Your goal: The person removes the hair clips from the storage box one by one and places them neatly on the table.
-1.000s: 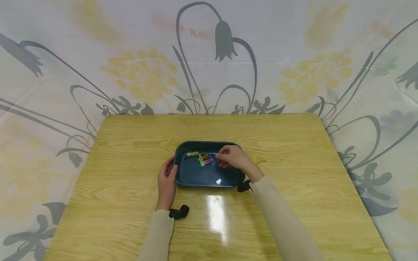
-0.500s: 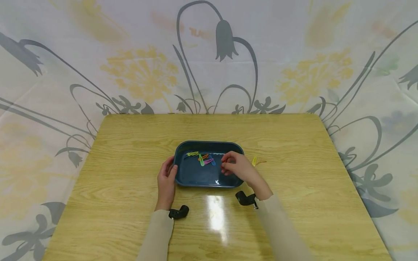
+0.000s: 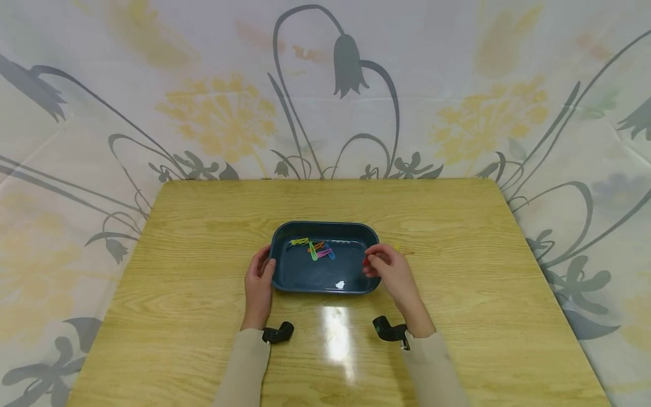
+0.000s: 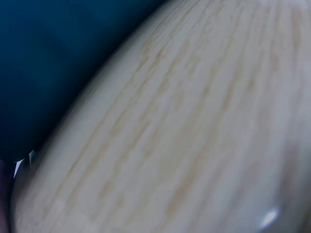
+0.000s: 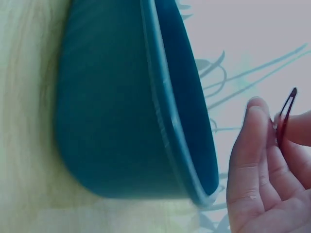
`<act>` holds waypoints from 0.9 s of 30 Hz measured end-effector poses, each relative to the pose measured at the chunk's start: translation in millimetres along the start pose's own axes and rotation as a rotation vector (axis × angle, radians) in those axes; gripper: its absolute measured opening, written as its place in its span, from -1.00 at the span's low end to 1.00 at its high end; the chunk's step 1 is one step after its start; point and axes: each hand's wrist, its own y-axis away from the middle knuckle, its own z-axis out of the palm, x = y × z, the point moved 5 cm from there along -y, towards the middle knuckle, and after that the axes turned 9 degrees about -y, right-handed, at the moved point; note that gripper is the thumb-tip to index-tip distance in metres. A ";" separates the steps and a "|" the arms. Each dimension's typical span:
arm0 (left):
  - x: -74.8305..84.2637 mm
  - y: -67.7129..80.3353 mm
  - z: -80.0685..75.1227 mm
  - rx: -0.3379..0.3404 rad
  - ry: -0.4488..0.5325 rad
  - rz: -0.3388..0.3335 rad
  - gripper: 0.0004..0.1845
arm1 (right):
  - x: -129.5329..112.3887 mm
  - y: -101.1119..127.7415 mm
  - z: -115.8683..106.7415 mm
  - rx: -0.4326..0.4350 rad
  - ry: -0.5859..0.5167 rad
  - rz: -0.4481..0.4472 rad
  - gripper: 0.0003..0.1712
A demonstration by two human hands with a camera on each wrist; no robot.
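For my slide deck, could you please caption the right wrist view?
Right hand pinching a red hair clip beside the blue tray.

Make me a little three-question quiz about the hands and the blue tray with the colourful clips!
1. True or false: the left hand touches the dark blue plastic tray.
2. What does the right hand pinch? A) a red hair clip B) a spoon C) a coin
3. Fill in: the yellow hair clip lies on the wooden ____, outside the tray.

Key: 1 true; 2 A; 3 table.
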 end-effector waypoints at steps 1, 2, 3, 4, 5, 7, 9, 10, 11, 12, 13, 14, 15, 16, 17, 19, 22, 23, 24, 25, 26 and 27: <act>0.0 0.3 -0.4 0.003 -0.003 0.000 -0.61 | 1.9 1.1 -2.1 0.015 -0.008 -0.011 -0.74; -0.1 0.5 -0.6 0.004 -0.006 0.000 -0.61 | 4.0 2.1 -4.1 0.028 -0.022 -0.022 -0.73; 0.1 0.8 -0.8 0.005 -0.010 0.001 -0.62 | 6.0 3.1 -6.0 0.040 -0.034 -0.033 -0.72; 0.1 1.0 -1.0 0.006 -0.011 0.002 -0.62 | 8.5 4.1 -7.8 0.051 -0.045 -0.042 -0.69; 0.2 1.0 -1.0 0.007 -0.015 0.002 -0.62 | 10.6 5.2 -9.4 0.061 -0.059 -0.050 -0.68; 0.1 1.0 -1.0 0.008 -0.020 0.005 -0.62 | 15.2 6.9 -12.5 0.079 -0.094 -0.053 -0.66; 0.0 0.8 -0.8 0.008 -0.020 0.009 -0.62 | 19.0 9.0 -14.9 0.091 -0.146 -0.037 -0.65; 0.0 0.7 -0.8 0.007 -0.019 0.011 -0.62 | 21.0 9.9 -16.1 0.096 -0.172 -0.029 -0.65; 0.2 0.7 -0.7 0.006 -0.018 0.012 -0.61 | 22.6 10.6 -17.4 0.101 -0.198 -0.022 -0.66; 0.3 0.7 -0.7 0.006 -0.019 0.013 -0.61 | 24.5 11.5 -18.8 0.108 -0.223 -0.013 -0.68; 0.6 0.7 -0.5 0.005 -0.018 0.013 -0.61 | 26.3 12.3 -20.4 0.116 -0.246 -0.005 -0.69; 0.9 0.6 -0.4 0.006 -0.018 0.014 -0.61 | 27.8 13.2 -22.1 0.125 -0.269 -0.004 -0.70; 1.3 0.6 -0.4 0.006 -0.020 0.012 -0.62 | 29.7 13.7 -24.1 0.137 -0.292 -0.005 -0.71; 1.8 0.5 -0.3 0.007 -0.020 0.013 -0.62 | 31.7 14.2 -26.2 0.153 -0.311 -0.005 -0.73; 2.3 0.5 -0.2 0.010 -0.022 0.012 -0.62 | 33.6 14.9 -28.3 0.170 -0.337 -0.003 -0.75; 3.5 0.5 -0.3 0.015 -0.027 0.015 -0.62 | 37.0 16.4 -32.0 0.199 -0.394 0.000 -0.75; 4.6 0.9 -0.5 0.021 -0.037 0.018 -0.62 | 41.6 18.1 -37.3 0.231 -0.484 0.012 -0.78; 4.6 1.1 -0.5 0.022 -0.043 0.016 -0.63 | 42.9 18.4 -39.0 0.235 -0.508 0.018 -0.78; 4.6 1.2 -0.5 0.023 -0.047 0.017 -0.63 | 44.1 18.6 -40.9 0.240 -0.524 0.022 -0.77; 4.5 1.2 -0.4 0.022 -0.051 0.016 -0.62 | 45.4 18.6 -43.0 0.246 -0.541 0.029 -0.78; 4.5 1.3 -0.1 0.022 -0.052 0.014 -0.62 | 46.6 18.5 -45.1 0.251 -0.555 0.036 -0.78; 4.7 1.4 0.4 0.019 -0.052 0.017 -0.62 | 47.9 18.5 -47.3 0.257 -0.562 0.043 -0.77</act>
